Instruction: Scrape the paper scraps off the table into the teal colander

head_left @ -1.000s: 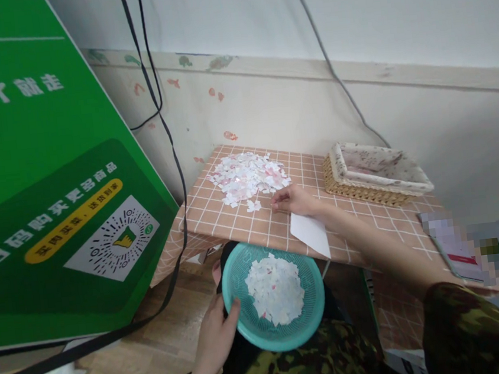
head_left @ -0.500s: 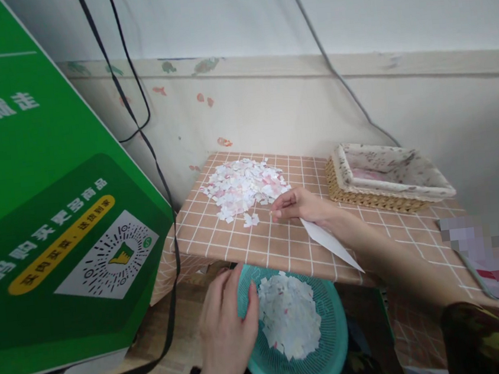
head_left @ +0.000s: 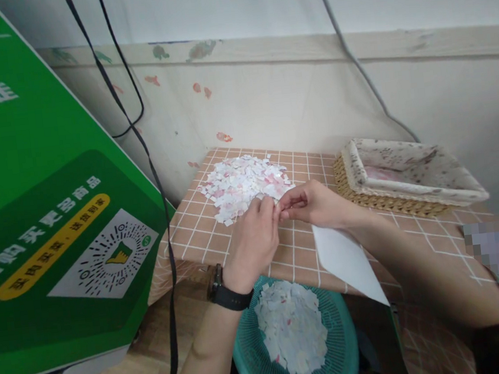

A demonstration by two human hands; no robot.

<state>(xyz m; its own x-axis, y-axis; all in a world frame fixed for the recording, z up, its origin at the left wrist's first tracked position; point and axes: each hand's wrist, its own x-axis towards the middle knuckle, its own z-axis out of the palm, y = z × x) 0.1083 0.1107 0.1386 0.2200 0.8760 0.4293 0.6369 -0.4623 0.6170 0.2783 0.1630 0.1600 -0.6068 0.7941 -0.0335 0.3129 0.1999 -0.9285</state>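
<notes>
Teal basket [head_left: 342, 332]: below the front edge of the desk [head_left: 196, 231], close to it; round and slotted, cut off by the lower border of view.
Basket contents [head_left: 294, 331]: lower than the desk top; small whitish paper scraps, heaped, with a few red flecks.
Watch [head_left: 229, 293]: by the front edge of the desk; black strap, worn on the left wrist.
White sheet [head_left: 349, 263]: at the front of the desk, right of its middle, lower corner jutting past the edge; upper end beneath the right hand [head_left: 322, 203]; whether held or merely lying, cannot tell.
Flat device [head_left: 495, 256]: at the right end of the desk; mostly pixelated.
Left hand [head_left: 255, 240]: over the middle of the desk, reaching in from the front; grip bent toward the right hand, thumb hidden; whether clenched or grasping a scrap, cannot tell.
Right hand: over the middle of the desk, reaching in from the right; grip drawn together in a pinch, tips meeting those of the left; anything between too small to make out.
Green panel [head_left: 61, 135]: left of the desk, tilted in view; white lettering, yellow band and round code.
Scrap heap [head_left: 244, 181]: on the back left of the desk, just beyond both hands; white and pale pink pieces, loosely spread.
Wicker basket [head_left: 385, 201]: on the back right of the desk; lined with patterned cloth.
Wall [head_left: 289, 99]: behind the desk; pale, with orange painted marks.
</notes>
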